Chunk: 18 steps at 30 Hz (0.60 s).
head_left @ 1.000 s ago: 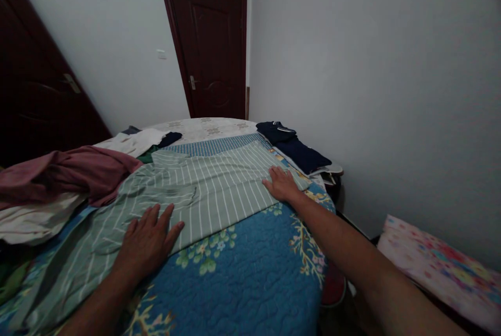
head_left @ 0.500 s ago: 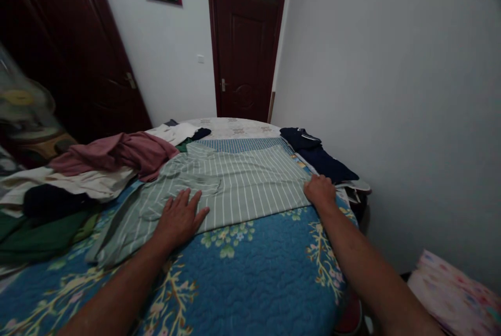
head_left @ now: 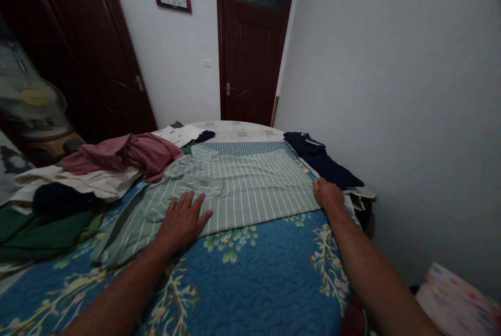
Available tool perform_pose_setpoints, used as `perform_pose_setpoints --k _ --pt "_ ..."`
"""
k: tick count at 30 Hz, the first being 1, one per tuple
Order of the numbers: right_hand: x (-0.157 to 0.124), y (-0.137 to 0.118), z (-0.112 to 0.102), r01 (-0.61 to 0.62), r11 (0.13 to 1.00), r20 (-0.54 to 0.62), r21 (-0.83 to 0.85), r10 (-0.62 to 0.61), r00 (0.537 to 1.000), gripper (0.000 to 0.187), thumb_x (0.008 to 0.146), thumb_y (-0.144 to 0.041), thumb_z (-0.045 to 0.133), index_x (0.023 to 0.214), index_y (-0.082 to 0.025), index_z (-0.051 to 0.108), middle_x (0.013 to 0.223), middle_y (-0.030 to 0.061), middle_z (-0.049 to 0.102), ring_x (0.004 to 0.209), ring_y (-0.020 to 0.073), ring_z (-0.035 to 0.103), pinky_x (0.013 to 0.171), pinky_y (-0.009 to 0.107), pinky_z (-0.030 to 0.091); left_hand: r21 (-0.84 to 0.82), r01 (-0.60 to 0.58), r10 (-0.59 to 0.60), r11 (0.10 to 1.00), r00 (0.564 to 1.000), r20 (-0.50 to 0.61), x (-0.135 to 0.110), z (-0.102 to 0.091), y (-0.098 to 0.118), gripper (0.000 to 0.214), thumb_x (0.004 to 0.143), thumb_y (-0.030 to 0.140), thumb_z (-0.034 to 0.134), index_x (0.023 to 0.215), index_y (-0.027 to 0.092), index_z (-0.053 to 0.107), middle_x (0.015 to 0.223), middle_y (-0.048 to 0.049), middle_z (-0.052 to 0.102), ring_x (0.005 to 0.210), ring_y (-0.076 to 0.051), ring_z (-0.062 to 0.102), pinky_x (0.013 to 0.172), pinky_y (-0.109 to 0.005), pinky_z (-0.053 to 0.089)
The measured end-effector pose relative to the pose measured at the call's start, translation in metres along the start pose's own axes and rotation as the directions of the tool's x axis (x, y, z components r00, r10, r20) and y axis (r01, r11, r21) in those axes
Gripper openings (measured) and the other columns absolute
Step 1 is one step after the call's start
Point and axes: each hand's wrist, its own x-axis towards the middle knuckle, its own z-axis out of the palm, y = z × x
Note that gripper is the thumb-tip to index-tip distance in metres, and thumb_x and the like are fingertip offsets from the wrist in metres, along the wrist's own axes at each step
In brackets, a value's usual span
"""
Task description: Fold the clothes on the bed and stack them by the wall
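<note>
A pale green shirt with white stripes (head_left: 250,192) lies spread over a blue floral quilted cover (head_left: 250,273). Flat on the shirt's left part, near its front edge, rests my left hand (head_left: 183,221), fingers spread. My right hand (head_left: 329,194) has its fingers closed on the shirt's right end, at the near corner. The shirt's left portion slopes toward me in loose folds, with a sleeve lying across it.
At the left is a heap of clothes: a dusty-pink garment (head_left: 129,153), cream cloth and green cloth (head_left: 43,234). Folded navy clothes (head_left: 324,161) lie at the right edge by the wall. A patterned white tablecloth (head_left: 235,130) shows at the far end.
The view has shifted slightly, so everything sits a little further right and lower. Both hands keep their places on the shirt.
</note>
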Motion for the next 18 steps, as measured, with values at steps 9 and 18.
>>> perform_pose_setpoints --k 9,18 --pt "0.005 0.008 -0.001 -0.028 0.999 0.017 -0.017 0.028 0.999 0.046 0.112 -0.043 0.041 0.125 -0.013 0.073 0.117 0.0239 0.076 0.11 0.0351 0.075 0.094 0.045 0.056 -0.028 -0.012 0.011 1.0 0.999 -0.036 0.001 0.004 -0.002 0.07 0.107 0.056 0.044 0.164 0.017 0.055 0.171 -0.025 0.047 0.16 -0.043 0.041 0.13 -0.063 0.025" --pt "-0.027 -0.045 0.0 0.332 0.943 -0.128 0.017 -0.327 0.936 0.044 0.112 -0.043 0.041 0.12 -0.013 0.074 0.129 0.0222 0.071 0.126 0.0352 0.061 0.111 0.045 0.044 0.005 -0.017 0.017 1.0 0.999 -0.036 0.003 0.005 -0.003 0.07 0.105 0.055 0.044 0.164 0.017 0.054 0.17 -0.0233 0.048 0.16 -0.041 0.042 0.129 -0.062 0.026"
